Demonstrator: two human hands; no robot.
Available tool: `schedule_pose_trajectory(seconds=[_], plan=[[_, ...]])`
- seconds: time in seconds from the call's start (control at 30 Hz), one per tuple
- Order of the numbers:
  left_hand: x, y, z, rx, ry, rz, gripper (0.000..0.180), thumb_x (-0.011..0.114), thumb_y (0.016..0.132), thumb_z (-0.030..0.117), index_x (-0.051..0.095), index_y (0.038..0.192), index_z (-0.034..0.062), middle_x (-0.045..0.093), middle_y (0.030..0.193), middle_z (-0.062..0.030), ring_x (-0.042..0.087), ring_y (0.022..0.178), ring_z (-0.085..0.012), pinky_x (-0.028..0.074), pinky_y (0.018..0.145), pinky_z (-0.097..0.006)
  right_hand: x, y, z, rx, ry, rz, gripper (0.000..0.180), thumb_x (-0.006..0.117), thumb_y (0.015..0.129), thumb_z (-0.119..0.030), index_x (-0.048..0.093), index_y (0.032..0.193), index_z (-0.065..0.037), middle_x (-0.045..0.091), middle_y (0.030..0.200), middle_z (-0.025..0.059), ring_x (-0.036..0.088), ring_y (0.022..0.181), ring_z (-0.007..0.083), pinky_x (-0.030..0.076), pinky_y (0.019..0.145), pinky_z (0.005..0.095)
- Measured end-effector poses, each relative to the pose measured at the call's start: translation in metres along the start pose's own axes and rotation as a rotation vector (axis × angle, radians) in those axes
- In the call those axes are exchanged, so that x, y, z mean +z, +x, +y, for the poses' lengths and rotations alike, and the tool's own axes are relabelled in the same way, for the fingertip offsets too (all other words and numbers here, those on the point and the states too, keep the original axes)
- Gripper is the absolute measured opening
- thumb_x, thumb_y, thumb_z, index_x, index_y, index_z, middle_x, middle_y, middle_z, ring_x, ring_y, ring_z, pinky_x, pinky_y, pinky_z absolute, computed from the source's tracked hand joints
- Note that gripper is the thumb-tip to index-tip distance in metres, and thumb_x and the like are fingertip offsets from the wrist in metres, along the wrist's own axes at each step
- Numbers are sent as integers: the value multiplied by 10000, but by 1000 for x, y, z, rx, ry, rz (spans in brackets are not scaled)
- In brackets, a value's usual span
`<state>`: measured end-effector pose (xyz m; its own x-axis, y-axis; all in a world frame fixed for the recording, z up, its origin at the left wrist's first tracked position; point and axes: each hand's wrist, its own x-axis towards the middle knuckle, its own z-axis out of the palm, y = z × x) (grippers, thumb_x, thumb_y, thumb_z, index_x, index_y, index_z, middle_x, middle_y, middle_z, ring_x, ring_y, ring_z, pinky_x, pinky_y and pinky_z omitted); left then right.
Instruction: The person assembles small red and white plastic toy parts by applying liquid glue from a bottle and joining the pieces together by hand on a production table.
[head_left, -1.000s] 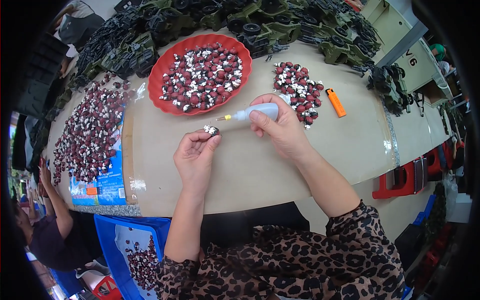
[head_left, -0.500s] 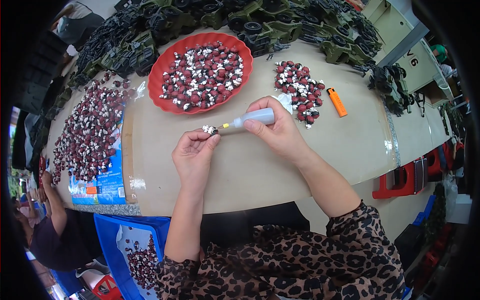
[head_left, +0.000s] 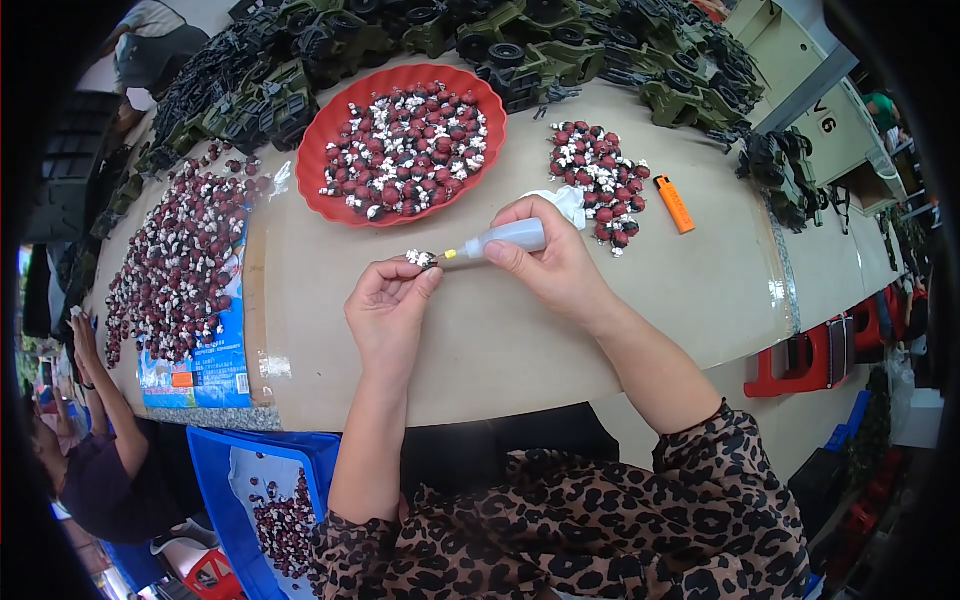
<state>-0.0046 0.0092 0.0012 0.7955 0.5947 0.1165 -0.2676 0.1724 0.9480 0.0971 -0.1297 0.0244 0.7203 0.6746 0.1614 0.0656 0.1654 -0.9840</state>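
Observation:
My left hand (head_left: pixel 392 302) pinches a small dark-red, black and white figure (head_left: pixel 421 259) between thumb and fingers above the table. My right hand (head_left: pixel 545 250) is wrapped round a translucent squeeze bottle (head_left: pixel 512 238) with a yellow-based needle tip. That tip points left and meets the figure, or comes very close; which one I cannot tell. Beyond my hands stands a red scalloped bowl (head_left: pixel 318 190) full of similar red and white pieces. Behind my right hand lie a crumpled white tissue (head_left: pixel 568 205) and a smaller pile of such pieces (head_left: pixel 603 180).
An orange lighter (head_left: pixel 675 204) lies at the right. A large pile of pieces (head_left: pixel 180 260) covers the left side, partly on a blue printed sheet (head_left: pixel 215 375). Green toy vehicles (head_left: pixel 550 65) line the far edge. A blue bin (head_left: pixel 225 480) sits below; a co-worker (head_left: pixel 115 470) is at the left.
My right hand and the bottle have shifted very slightly left. My left hand stays in place with the figure. The co-worker at the left has raised their hands.

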Motion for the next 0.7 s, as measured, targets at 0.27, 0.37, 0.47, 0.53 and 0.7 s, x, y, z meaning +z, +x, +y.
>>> schedule_pose_trajectory(seconds=[0.27, 0.37, 0.47, 0.53, 0.7], plan=[[0, 1, 1, -15, 31, 18, 138, 571, 701, -118, 507, 777, -22, 555, 836, -78, 548, 772, -105, 454, 706, -198, -1, 2, 4, -17, -40, 0, 258, 607, 764, -179, 438, 875, -20, 497, 786, 30, 462, 724, 68, 391, 611, 212], [0, 0, 2, -13, 29, 14, 139, 571, 701, -118, 505, 779, -23, 553, 837, -78, 547, 771, -105, 454, 705, -197, 0, 2, 4, -24, -45, 1, 257, 608, 763, -179, 440, 872, -19, 495, 781, 29, 458, 717, 68, 389, 608, 213], [1, 0, 1, -3, 15, 11, 139, 571, 701, -117, 507, 781, -24, 552, 836, -78, 548, 771, -106, 455, 706, -197, -1, 1, 5, -23, -54, 3, 257, 610, 761, -182, 441, 870, -21, 494, 779, 29, 455, 711, 67, 387, 605, 214], [1, 0, 1, -15, 33, 22, 148, 571, 703, -115, 491, 777, -16, 550, 825, -76, 548, 770, -106, 455, 707, -198, -1, 1, 5, -20, -61, 3, 259, 611, 760, -183, 442, 869, -21, 494, 778, 30, 455, 707, 68, 386, 604, 215], [2, 0, 1, 9, 6, 24, 180, 570, 703, -114, 455, 782, 0, 538, 830, -77, 545, 776, -105, 456, 706, -199, -1, 0, 2, 1, -98, 7, 262, 617, 754, -189, 445, 859, -22, 496, 764, 34, 455, 693, 72, 386, 594, 220]])
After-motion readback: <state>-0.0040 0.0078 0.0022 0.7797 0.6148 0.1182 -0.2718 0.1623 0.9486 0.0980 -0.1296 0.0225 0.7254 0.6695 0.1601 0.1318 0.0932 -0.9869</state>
